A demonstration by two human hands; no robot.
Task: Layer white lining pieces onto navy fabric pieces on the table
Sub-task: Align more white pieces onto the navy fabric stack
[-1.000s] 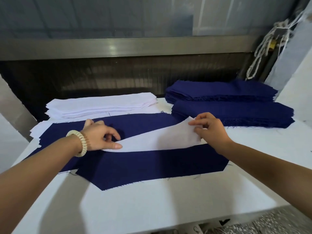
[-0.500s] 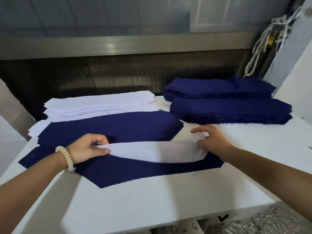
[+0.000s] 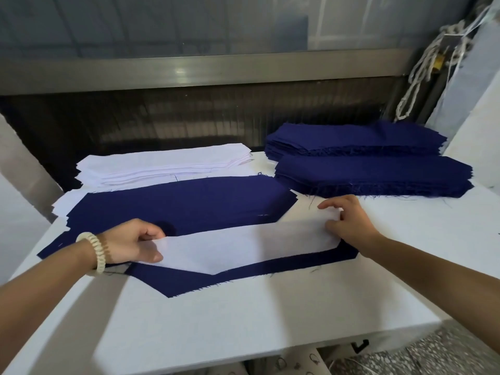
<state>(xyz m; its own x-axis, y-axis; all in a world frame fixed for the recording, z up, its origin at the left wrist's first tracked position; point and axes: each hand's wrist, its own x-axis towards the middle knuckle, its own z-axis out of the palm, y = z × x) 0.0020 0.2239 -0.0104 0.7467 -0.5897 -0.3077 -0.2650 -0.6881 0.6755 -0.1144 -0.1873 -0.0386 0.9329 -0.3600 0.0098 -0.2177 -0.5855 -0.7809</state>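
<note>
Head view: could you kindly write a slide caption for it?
Left hand and right hand hold a white lining piece over a navy fabric piece.

counted: 2 navy stacks (image 3: 373, 174) at the table's (image 3: 243, 320) far right | 1 all-white lining stack (image 3: 165, 163) at far left | 2 spread navy pieces (image 3: 184, 204) mid-table — 1 loose lining piece (image 3: 243, 244) lay atop the nearer

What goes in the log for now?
left hand: pinches white lining piece | right hand: holds its other end | placement: over near navy piece
</note>
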